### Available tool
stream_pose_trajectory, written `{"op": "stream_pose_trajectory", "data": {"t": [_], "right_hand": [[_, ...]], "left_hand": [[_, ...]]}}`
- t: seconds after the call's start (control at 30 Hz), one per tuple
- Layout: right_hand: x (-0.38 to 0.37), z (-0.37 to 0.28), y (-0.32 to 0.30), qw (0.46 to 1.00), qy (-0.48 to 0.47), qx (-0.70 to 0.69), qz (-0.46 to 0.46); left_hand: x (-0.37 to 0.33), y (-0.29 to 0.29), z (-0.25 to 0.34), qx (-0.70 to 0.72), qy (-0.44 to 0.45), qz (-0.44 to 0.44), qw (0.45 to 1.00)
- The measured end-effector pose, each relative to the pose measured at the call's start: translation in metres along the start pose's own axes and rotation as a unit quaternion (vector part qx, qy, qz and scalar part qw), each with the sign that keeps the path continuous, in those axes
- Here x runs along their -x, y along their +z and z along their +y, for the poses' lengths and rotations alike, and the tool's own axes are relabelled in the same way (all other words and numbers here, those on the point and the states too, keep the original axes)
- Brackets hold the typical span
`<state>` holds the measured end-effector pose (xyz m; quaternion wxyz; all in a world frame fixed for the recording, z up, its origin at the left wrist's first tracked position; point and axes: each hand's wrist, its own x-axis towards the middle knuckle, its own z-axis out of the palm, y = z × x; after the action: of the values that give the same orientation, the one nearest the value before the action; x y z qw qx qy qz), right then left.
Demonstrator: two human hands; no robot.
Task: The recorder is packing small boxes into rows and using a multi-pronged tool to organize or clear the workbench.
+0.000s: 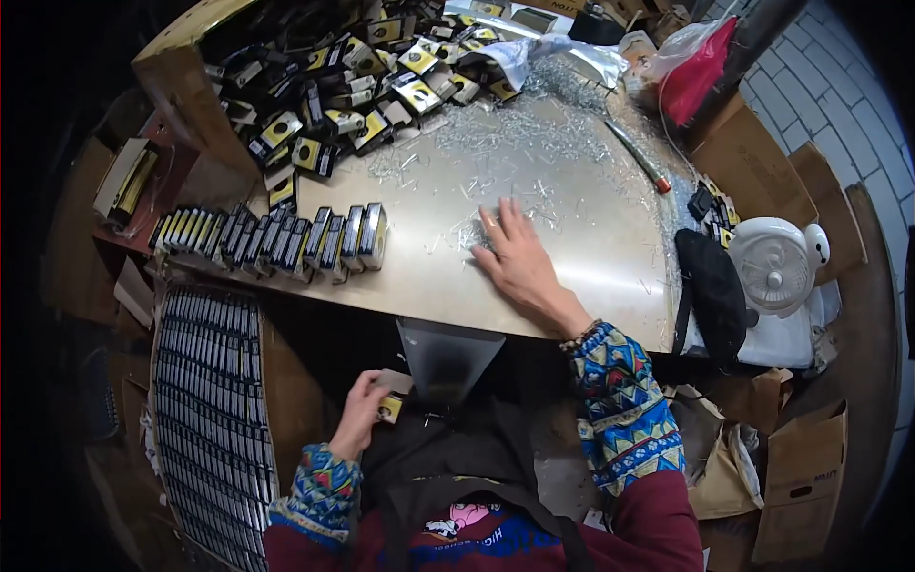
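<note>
Low in front of my lap, my left hand [355, 416] grips a small black-and-yellow carton [390, 408], its pale flap standing up. My right hand [522, 270] rests on the metal tabletop [429, 282] with fingers stretched out. Its fingertips touch a few thin, shiny pin-like pieces [496, 172], which lie scattered beyond the hand; whether they are metal or clear plastic is hard to tell. To the left, an uneven row of small cartons [276, 240] stands on edge along the table's front. A large heap of similar cartons [381, 81] fills the far left, many with flaps raised.
A big box [210, 405] packed with rows of cartons stands below the table at left. A grey chute-like panel [448, 357] hangs under the front edge. At right are a white fan [774, 267], a black pouch [707, 296], a red-tipped rod [640, 157] and cardboard boxes [801, 486].
</note>
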<state>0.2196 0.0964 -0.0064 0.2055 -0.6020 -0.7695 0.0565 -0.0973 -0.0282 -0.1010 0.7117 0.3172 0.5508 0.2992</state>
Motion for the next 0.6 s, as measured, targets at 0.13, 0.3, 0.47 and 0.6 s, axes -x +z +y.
{"op": "stream_pose_trajectory", "data": {"t": [0.13, 0.3, 0.47, 0.6], "right_hand": [[0.019, -0.036, 0.031, 0.998, -0.051, 0.027, -0.002], [0.064, -0.088, 0.021, 0.997, -0.066, -0.002, -0.038], [0.084, -0.101, -0.003, 0.971, -0.054, -0.218, -0.086], [0.071, -0.083, -0.006, 1.0, -0.023, 0.009, 0.012]], "left_hand": [[-0.002, 0.026, -0.026, -0.067, 0.007, -0.066, 0.996], [0.012, 0.053, -0.027, 0.023, -0.005, -0.092, 0.995], [0.017, 0.055, -0.031, 0.123, -0.085, -0.067, 0.986], [0.021, 0.06, -0.034, 0.122, -0.055, -0.079, 0.988]]}}
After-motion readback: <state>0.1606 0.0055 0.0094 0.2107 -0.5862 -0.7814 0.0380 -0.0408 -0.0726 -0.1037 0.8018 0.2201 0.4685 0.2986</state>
